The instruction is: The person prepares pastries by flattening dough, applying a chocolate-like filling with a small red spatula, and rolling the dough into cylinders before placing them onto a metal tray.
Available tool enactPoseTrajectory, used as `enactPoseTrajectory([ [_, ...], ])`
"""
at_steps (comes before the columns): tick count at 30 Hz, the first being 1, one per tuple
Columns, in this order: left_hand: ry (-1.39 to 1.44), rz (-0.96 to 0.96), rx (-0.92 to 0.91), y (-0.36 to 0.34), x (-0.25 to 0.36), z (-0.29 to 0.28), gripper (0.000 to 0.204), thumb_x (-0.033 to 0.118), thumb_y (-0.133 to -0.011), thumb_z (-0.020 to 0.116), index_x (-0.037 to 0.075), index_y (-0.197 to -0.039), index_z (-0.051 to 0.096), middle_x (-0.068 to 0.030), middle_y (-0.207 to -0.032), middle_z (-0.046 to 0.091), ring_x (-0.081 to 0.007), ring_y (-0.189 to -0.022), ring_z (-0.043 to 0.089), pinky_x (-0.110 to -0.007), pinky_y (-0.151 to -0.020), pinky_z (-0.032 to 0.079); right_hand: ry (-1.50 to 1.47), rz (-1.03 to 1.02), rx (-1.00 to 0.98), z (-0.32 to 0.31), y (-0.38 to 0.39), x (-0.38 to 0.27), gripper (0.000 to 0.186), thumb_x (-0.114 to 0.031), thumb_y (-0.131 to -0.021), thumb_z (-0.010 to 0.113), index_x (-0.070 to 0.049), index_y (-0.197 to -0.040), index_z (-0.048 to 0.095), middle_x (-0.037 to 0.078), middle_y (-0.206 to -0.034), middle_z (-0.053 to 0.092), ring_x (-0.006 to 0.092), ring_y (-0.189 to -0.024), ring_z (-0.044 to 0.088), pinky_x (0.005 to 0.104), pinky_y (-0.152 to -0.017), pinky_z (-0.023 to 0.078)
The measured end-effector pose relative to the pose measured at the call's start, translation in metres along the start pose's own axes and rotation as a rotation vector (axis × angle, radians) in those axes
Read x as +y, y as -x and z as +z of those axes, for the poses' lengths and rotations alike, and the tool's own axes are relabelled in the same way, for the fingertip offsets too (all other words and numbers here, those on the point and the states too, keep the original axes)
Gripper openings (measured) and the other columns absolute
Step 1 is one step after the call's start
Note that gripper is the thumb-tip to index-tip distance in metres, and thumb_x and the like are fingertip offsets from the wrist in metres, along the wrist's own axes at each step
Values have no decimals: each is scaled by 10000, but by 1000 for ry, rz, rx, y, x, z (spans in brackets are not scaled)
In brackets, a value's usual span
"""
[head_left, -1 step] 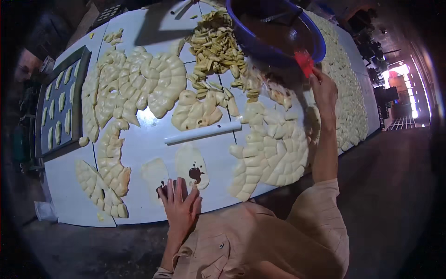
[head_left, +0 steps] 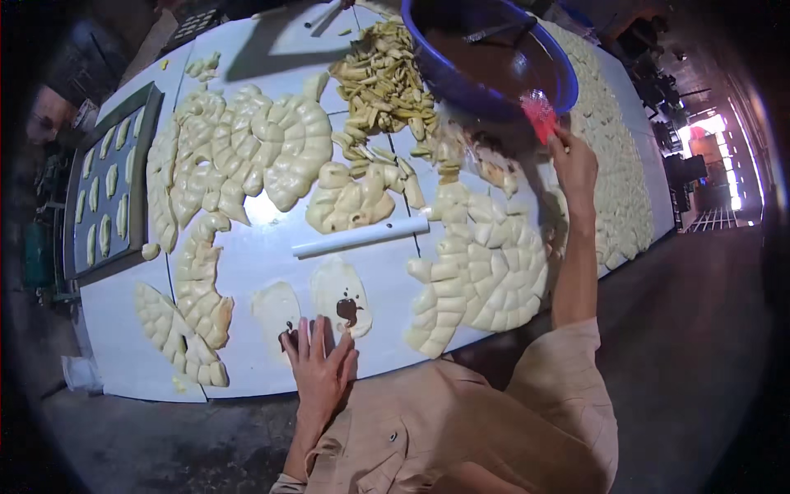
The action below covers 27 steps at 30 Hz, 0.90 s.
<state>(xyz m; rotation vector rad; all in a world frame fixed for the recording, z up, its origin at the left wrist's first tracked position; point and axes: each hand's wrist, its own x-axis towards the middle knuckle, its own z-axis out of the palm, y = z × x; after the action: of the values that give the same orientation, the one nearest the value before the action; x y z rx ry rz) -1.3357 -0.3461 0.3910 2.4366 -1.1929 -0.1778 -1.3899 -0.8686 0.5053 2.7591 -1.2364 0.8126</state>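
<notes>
My right hand point(head_left: 573, 165) grips the narrow end of a red broad-headed utensil point(head_left: 539, 114); glare hides its exact kind. Its head is at the near rim of a blue basin point(head_left: 564, 92) of brown liquid. Fingers spread, my left hand point(head_left: 319, 362) rests at the table's front edge. Its fingertips touch the lower ends of two flattened dough pieces: a left one point(head_left: 274, 303) with dark brown drops, partly covered by my fingers, and a right one point(head_left: 331, 284) bearing a dark brown puddle point(head_left: 347, 309). Behind them lies a white rolling pin point(head_left: 362, 237).
Portioned dough pieces point(head_left: 485, 280) cover much of the white table point(head_left: 255, 370). A heap of yellowish sliced fruit point(head_left: 383, 78) sits beside the basin. At the left is a dark tray point(head_left: 140, 206) with shaped dough pieces point(head_left: 111, 179). More dough point(head_left: 613, 165) lines the right side.
The red utensil's head has turned slightly and now looks paler and shinier at the basin's rim. My left hand has stayed in place.
</notes>
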Motion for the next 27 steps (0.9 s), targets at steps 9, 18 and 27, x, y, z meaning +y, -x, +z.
enactPoseTrajectory([
  [9,44,-1,12,1,1,-6,281,216,-843,806,190,-1113,731,-131,-1399,552,-392,-1361,459,-744,-1096,266,-186,204,-242,61,92,-31,371,-264,-944,659,-18,-1222,667,155,-966,721,339,-922,690,442,-854,518],
  [18,85,-78,67,-3,12,-7,280,161,-820,810,150,-1094,755,-110,-1266,608,-332,-1222,545,-657,-1124,313,-406,-271,-599,89,39,-147,333,-290,-867,687,-19,-1056,724,198,-981,716,366,-964,683,492,-869,508],
  [27,86,-126,123,0,16,-4,282,144,-834,802,154,-1109,737,-93,-1205,618,-313,-1150,567,-603,-1073,368,-360,-219,-833,132,38,-140,310,-299,-801,693,-37,-948,772,155,-863,751,280,-836,730,385,-780,546],
])
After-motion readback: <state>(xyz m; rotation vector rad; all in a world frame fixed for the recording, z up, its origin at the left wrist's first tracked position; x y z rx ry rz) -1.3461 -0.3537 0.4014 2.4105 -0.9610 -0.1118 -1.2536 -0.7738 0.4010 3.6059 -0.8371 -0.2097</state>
